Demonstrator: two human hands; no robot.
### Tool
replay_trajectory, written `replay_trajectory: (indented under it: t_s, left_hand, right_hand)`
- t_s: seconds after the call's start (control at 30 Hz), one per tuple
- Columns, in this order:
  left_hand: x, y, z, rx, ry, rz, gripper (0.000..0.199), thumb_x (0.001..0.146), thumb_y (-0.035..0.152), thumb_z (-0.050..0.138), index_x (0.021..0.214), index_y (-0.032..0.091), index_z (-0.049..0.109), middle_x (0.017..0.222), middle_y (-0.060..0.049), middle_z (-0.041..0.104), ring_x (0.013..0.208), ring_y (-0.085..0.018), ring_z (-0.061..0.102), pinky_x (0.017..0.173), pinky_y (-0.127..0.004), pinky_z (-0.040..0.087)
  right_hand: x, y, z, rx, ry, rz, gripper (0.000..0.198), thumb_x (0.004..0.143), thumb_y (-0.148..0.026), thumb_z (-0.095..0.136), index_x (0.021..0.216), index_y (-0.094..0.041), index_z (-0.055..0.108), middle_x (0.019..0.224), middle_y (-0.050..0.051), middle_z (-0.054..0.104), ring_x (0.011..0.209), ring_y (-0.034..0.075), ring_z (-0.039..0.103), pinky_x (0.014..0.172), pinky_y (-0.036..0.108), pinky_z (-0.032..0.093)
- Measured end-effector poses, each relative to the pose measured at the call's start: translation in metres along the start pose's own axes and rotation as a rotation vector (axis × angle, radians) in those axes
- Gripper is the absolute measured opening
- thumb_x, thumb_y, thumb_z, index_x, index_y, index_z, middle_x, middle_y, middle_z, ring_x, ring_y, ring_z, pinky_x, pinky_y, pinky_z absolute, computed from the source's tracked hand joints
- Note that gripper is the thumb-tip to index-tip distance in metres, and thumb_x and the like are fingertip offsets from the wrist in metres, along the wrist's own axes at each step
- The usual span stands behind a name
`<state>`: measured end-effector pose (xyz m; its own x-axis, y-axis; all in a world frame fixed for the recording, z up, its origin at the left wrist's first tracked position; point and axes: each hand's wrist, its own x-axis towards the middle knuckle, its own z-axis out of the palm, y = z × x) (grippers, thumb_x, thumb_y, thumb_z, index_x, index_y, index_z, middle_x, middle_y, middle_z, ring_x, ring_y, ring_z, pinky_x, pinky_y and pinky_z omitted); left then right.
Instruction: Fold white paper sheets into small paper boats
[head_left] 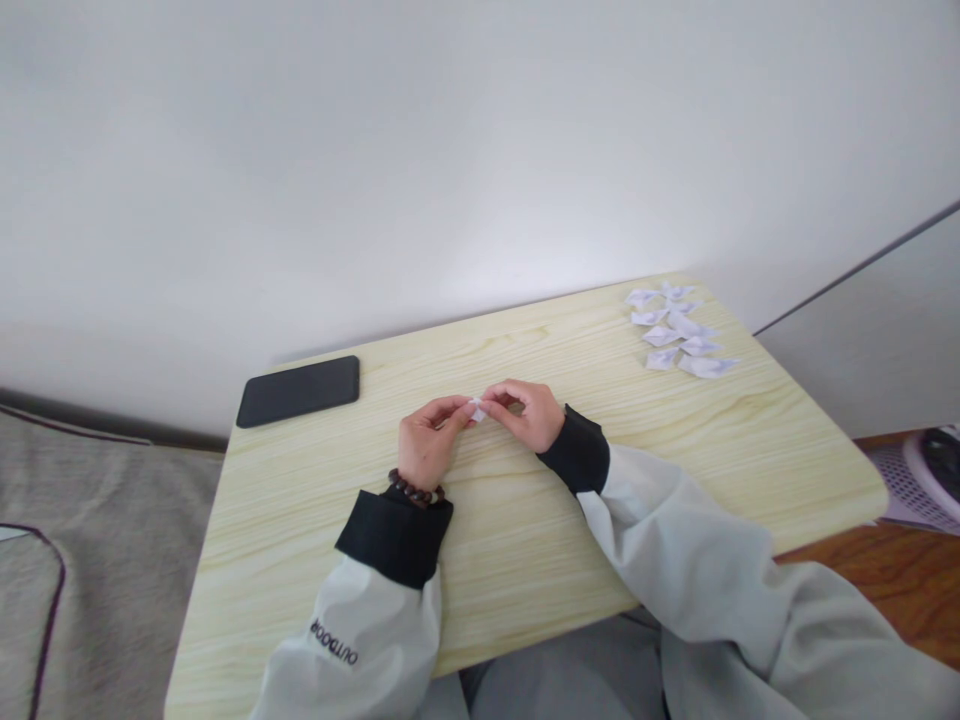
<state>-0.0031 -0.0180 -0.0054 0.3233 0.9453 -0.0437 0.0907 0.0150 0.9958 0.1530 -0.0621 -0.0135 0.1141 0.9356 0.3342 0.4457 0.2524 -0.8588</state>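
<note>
A small piece of folded white paper (478,411) is pinched between my two hands over the middle of the table. My left hand (429,440), with a dark bead bracelet at the wrist, grips its left side between thumb and fingers. On the other side, the thumb and index finger of my right hand (529,412) close on its right edge. Fingertips cover much of the paper, so its exact shape is hard to make out. Several folded white paper pieces (698,345) with pointed ends lie grouped at the table's far right.
The light wood-grain table (555,530) stands against a white wall (480,170). A black smartphone (300,391) lies near its back left corner. Grey fabric (112,570) spreads at the left. A lilac perforated basket (911,485) is on the floor at right.
</note>
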Motion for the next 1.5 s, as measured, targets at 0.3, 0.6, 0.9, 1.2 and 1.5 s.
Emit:
replay_trajectory:
  t_s: [0.3, 0.6, 0.9, 1.2, 1.5]
  left_hand:
    - [-0.0022, 0.0037, -0.0002, 0.114, -0.075, 0.021, 0.032, 0.071, 0.044, 0.065, 0.079, 0.012, 0.066, 0.075, -0.004, 0.069, 0.064, -0.015, 0.065, 0.062, -0.026, 0.055]
    - [-0.0034, 0.0027, 0.0038, 0.256, -0.078, 0.092, 0.025, 0.078, 0.038, 0.058, 0.079, 0.014, 0.063, 0.071, -0.002, 0.066, 0.06, -0.012, 0.062, 0.058, -0.022, 0.05]
    - [-0.0014, -0.0038, -0.0033, 0.23, -0.22, 0.075, 0.03, 0.075, 0.042, 0.064, 0.086, 0.014, 0.064, 0.077, -0.005, 0.068, 0.069, -0.015, 0.062, 0.067, -0.025, 0.05]
    - [0.0009, 0.0002, 0.0013, 0.179, -0.195, 0.003, 0.032, 0.07, 0.043, 0.068, 0.082, 0.013, 0.063, 0.068, -0.003, 0.067, 0.062, -0.014, 0.061, 0.063, -0.025, 0.049]
    - [0.0007, -0.0014, 0.0002, 0.321, -0.191, 0.072, 0.024, 0.071, 0.038, 0.066, 0.08, 0.015, 0.065, 0.069, -0.003, 0.066, 0.062, -0.014, 0.059, 0.06, -0.024, 0.047]
  right_hand:
    - [-0.0012, -0.0008, -0.0016, -0.06, -0.026, -0.108, 0.014, 0.081, -0.028, 0.057, 0.077, -0.016, 0.064, 0.071, 0.002, 0.066, 0.06, 0.01, 0.055, 0.059, 0.021, 0.045]
    - [-0.0017, -0.0047, -0.0001, -0.055, -0.04, 0.024, 0.013, 0.078, -0.026, 0.057, 0.073, -0.015, 0.062, 0.064, 0.0, 0.063, 0.056, 0.009, 0.053, 0.055, 0.02, 0.042]
    - [-0.002, -0.0029, -0.0013, -0.08, -0.05, -0.007, 0.017, 0.082, -0.027, 0.054, 0.075, -0.014, 0.062, 0.065, 0.002, 0.062, 0.055, 0.009, 0.052, 0.054, 0.021, 0.04]
    - [-0.0007, 0.0017, -0.0004, 0.039, -0.019, 0.059, 0.019, 0.083, -0.031, 0.053, 0.076, -0.015, 0.061, 0.062, 0.001, 0.061, 0.053, 0.01, 0.053, 0.054, 0.022, 0.042]
    - [-0.0005, -0.001, -0.0003, 0.029, -0.046, 0.045, 0.018, 0.084, -0.03, 0.052, 0.076, -0.016, 0.06, 0.062, 0.0, 0.06, 0.054, 0.01, 0.053, 0.055, 0.022, 0.042]
